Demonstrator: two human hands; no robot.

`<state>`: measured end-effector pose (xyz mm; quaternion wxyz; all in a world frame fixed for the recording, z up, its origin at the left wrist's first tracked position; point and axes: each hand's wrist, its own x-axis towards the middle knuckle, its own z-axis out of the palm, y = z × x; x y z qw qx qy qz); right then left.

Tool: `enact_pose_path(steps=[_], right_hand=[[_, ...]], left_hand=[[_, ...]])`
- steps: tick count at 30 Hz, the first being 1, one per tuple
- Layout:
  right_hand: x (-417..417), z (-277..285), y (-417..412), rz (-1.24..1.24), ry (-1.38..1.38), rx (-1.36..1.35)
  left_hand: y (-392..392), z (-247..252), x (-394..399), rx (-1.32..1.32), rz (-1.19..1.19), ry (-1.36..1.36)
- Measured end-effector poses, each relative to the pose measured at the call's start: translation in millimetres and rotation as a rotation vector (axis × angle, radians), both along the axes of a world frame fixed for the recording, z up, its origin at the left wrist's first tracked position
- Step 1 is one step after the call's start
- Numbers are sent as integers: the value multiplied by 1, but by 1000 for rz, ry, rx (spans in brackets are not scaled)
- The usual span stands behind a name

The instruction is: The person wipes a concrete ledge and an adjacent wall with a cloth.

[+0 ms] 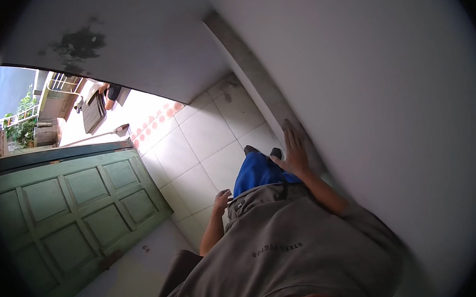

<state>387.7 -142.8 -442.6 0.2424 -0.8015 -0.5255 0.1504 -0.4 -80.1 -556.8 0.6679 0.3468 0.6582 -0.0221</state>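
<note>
My right hand [294, 155] reaches forward with its fingers extended, flat against a narrow grey ledge [252, 52] that runs along the base of the white wall [361, 77]. It appears to hold nothing. By my left hip hangs my left hand [222, 201], loosely bent, with no object visible in it. It is nearest to my blue trousers [252, 172] and the hem of my grey shirt [293, 227]. Both feet, in dark footwear [276, 152], stand on the white floor tiles [207, 130] close to the ledge.
A green panelled door [77, 217] stands swung inward on the left. Bright light enters over a threshold of red-patterned tiles [157, 121]. Outside, a person's arm [111, 97] is beside stacked dark boards [94, 113]; a long-handled tool [116, 130] lies nearby. The far wall has a dark patch [81, 43].
</note>
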Motion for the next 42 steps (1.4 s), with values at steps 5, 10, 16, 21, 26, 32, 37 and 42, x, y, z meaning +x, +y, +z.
enact_pose_path(steps=[5,10,16,21,26,32,37,42], right_hand=[[18,-22,90,-26,-2,70],[24,-11,105,-52,42,30],[-1,18,-9,-20,89,-3],[-11,7,-25,-65,67,-47],[11,-12,55,-3,51,28],[28,-17,119,-51,58,31],[7,13,20,-5,130,39],[-12,-6,-43,-85,95,-41]], left_hand=[[7,23,1,-85,-24,57],[2,11,-33,-100,-15,126],[-7,-1,-29,-135,-51,140],[1,9,13,-93,-20,18],[-2,10,10,-73,7,12],[-16,11,-32,-79,14,146],[-40,4,-54,-136,53,162],[-52,-10,-45,-148,105,116]])
